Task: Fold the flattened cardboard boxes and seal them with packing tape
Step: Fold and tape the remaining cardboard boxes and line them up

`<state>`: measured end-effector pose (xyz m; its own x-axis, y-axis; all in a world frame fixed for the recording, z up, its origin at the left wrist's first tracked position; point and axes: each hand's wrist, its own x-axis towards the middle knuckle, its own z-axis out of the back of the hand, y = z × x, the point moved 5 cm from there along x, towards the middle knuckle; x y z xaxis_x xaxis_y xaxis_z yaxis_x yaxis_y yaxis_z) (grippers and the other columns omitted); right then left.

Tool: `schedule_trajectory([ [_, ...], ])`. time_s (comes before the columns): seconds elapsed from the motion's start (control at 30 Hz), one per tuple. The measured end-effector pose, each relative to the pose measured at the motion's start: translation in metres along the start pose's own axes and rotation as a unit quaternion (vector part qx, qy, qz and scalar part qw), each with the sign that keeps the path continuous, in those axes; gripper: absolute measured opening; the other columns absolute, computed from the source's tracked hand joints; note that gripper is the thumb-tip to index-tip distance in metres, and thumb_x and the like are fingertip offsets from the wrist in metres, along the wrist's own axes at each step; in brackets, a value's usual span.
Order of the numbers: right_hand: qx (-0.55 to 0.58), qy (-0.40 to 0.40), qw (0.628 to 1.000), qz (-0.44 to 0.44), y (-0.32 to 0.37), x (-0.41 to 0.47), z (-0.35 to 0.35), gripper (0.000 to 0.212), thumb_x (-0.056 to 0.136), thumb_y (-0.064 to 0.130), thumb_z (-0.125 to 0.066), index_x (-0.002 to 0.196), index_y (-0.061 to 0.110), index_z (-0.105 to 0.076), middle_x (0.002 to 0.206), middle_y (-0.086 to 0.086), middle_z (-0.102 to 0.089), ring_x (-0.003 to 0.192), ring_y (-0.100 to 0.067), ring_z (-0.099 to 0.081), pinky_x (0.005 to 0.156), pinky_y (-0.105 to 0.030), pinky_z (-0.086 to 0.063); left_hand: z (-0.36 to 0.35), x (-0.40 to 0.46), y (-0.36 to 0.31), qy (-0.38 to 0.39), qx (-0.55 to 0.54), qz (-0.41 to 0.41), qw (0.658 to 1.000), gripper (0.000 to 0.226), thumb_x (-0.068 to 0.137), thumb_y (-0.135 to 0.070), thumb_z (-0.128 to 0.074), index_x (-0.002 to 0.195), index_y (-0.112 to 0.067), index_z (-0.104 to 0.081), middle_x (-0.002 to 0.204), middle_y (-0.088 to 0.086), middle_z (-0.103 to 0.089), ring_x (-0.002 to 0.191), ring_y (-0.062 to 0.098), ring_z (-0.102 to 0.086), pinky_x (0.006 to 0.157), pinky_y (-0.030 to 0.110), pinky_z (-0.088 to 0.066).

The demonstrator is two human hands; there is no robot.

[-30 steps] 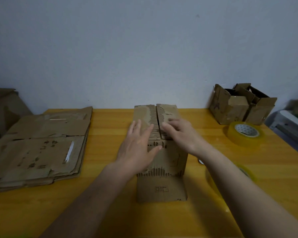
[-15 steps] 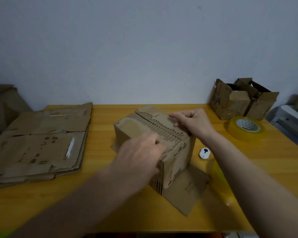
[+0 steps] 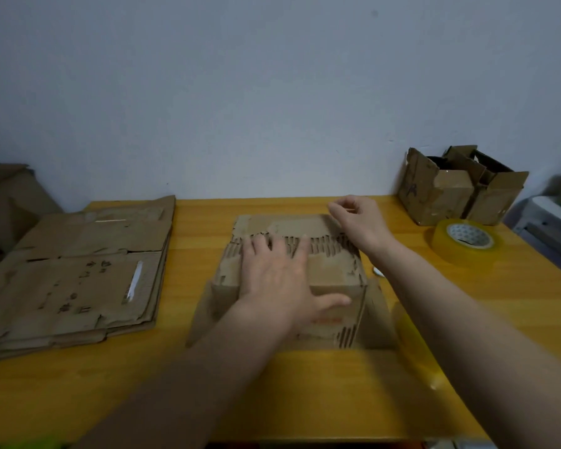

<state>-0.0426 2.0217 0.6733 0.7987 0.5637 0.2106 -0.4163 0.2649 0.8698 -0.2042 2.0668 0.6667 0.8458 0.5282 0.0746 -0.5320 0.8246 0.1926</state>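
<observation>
A folded cardboard box (image 3: 334, 270) stands in the middle of the yellow table (image 3: 305, 384), its closed top flaps meeting in a ragged seam that runs left to right. My left hand (image 3: 279, 280) lies flat on the top with fingers spread and presses the flaps down. My right hand (image 3: 358, 222) hovers at the box's far right corner with fingers curled and thumb against forefinger; whether it pinches anything is unclear. A roll of clear yellowish packing tape (image 3: 467, 241) lies to the right. A second tape roll (image 3: 408, 338) is partly hidden under my right forearm.
A stack of flattened cardboard boxes (image 3: 78, 273) covers the table's left side. Two assembled, open-topped boxes (image 3: 460, 186) stand at the back right against the wall. A small white object (image 3: 377, 271) peeks out right of the box. More cardboard (image 3: 4, 196) leans beyond the left edge.
The box has been turned so its top seam now runs left to right. My left hand came to lie flat on its top; my right hand lifted to the far right corner.
</observation>
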Motion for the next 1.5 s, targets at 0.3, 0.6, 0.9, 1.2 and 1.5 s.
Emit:
schedule_trajectory([
  [0.3, -0.099, 0.155, 0.983, -0.006, -0.016, -0.012, -0.005, 0.048, 0.103, 0.025, -0.036, 0.150, 0.017, -0.028, 0.160, 0.000, -0.010, 0.147, -0.010, -0.005, 0.113, -0.022, -0.006, -0.011, 0.020, -0.011, 0.005, -0.095, -0.042, 0.995, 0.107, 0.073, -0.090, -0.016, 0.155, -0.023, 0.003, 0.162, 0.002, 0.008, 0.149, 0.024, 0.009, 0.120, 0.051, 0.000],
  [0.6, -0.007, 0.053, 0.998, -0.037, -0.027, -0.027, 0.027, 0.040, 0.103, 0.023, -0.038, 0.142, 0.015, -0.042, 0.145, -0.002, -0.044, 0.128, -0.017, -0.043, 0.107, -0.034, -0.036, -0.008, 0.030, -0.014, 0.021, -0.094, -0.104, 0.990, 0.082, 0.077, -0.085, -0.013, 0.149, -0.048, 0.002, 0.162, -0.010, 0.003, 0.149, 0.025, 0.002, 0.119, 0.054, -0.002],
  [0.9, -0.359, 0.084, 0.922, -0.120, -0.094, -0.108, 0.098, 0.036, 0.082, 0.043, -0.069, 0.100, 0.018, -0.051, 0.108, -0.005, -0.058, 0.101, -0.022, -0.051, 0.082, -0.034, -0.045, -0.002, 0.031, -0.017, 0.009, -0.095, -0.123, 0.988, 0.075, 0.081, -0.081, -0.016, 0.149, -0.049, -0.007, 0.162, -0.007, -0.008, 0.148, 0.028, -0.009, 0.120, 0.050, -0.004],
  [1.2, -0.399, 0.179, 0.893, -0.104, -0.118, -0.129, 0.112, 0.051, 0.085, 0.034, -0.069, 0.132, 0.024, -0.052, 0.134, -0.001, -0.052, 0.125, -0.022, -0.047, 0.104, -0.040, -0.035, 0.000, 0.030, -0.015, 0.035, -0.164, -0.121, 0.978, 0.055, 0.097, -0.058, -0.005, 0.150, -0.046, -0.013, 0.161, -0.013, -0.009, 0.148, 0.025, -0.007, 0.121, 0.047, -0.007],
  [1.5, -0.003, 0.030, 0.991, 0.134, 0.024, -0.103, 0.118, 0.013, 0.081, 0.017, -0.072, 0.093, 0.018, -0.067, 0.082, -0.005, -0.066, 0.072, -0.018, -0.060, 0.063, -0.030, -0.048, 0.001, 0.040, -0.006, 0.054, -0.301, -0.076, 0.949, 0.075, 0.090, -0.062, -0.046, 0.148, -0.052, 0.000, 0.159, -0.009, -0.017, 0.147, 0.020, -0.012, 0.116, 0.053, -0.022],
])
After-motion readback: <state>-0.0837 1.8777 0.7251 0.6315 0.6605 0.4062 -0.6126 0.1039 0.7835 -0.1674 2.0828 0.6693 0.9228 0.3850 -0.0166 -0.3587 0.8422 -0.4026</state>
